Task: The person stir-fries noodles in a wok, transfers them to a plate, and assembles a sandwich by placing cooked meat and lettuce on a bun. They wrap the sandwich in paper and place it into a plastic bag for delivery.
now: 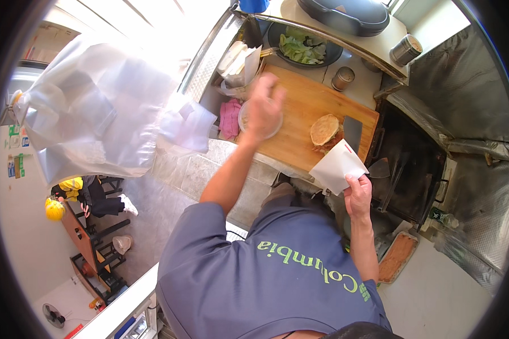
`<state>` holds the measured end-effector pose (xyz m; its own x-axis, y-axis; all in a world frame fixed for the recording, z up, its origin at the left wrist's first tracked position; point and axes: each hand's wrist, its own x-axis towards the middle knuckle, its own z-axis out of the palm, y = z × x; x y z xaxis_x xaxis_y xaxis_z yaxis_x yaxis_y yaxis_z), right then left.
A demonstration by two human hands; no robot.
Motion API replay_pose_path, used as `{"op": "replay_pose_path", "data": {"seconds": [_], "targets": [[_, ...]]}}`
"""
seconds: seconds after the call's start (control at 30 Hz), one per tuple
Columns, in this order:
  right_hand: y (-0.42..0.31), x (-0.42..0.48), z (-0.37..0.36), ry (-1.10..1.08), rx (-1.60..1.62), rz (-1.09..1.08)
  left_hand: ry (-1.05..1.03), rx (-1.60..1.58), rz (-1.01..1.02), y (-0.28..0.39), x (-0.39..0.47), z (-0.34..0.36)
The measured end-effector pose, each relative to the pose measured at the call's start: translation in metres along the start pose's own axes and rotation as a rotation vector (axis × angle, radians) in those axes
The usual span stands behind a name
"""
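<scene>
My right hand (358,195) pinches a white paper pouch (333,167) with a small red mark, just in front of a filled round flatbread (324,129). Shredded filling shows at the bread's lower edge. Bread and filling lie on a wooden cutting board (292,148), next to a wide grey cleaver blade (352,132). Motion blurs my left hand (264,108); it hovers above a round translucent container (276,130) at the board's left edge and partly hides it. Its fingers look slightly apart, with nothing seen in them.
Beyond the board stand a dark bowl (273,36) of lettuce (301,45) and a metal shaker (343,79). White paper pouches (237,61) and a pink cloth (230,118) are left. A black griddle (411,169) with tools sits right. A large plastic bag (97,106) hangs left; a person (97,197) sits beyond.
</scene>
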<state>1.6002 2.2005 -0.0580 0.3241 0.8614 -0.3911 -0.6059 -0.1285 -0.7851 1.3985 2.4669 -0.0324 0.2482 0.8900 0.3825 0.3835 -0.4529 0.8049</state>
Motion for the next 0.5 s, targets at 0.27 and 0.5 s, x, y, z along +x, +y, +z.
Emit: {"op": "replay_pose_path", "data": {"seconds": [0.27, 0.5], "targets": [[0.021, 0.002, 0.023, -0.218, -0.273, 0.171, -0.674, -0.882, -0.997, 0.037, -0.149, 0.075], [-0.013, 0.034, -0.105, 0.447, -1.044, -0.072, -0.513, -0.301, -0.837, -0.034, -0.159, 0.059]]}}
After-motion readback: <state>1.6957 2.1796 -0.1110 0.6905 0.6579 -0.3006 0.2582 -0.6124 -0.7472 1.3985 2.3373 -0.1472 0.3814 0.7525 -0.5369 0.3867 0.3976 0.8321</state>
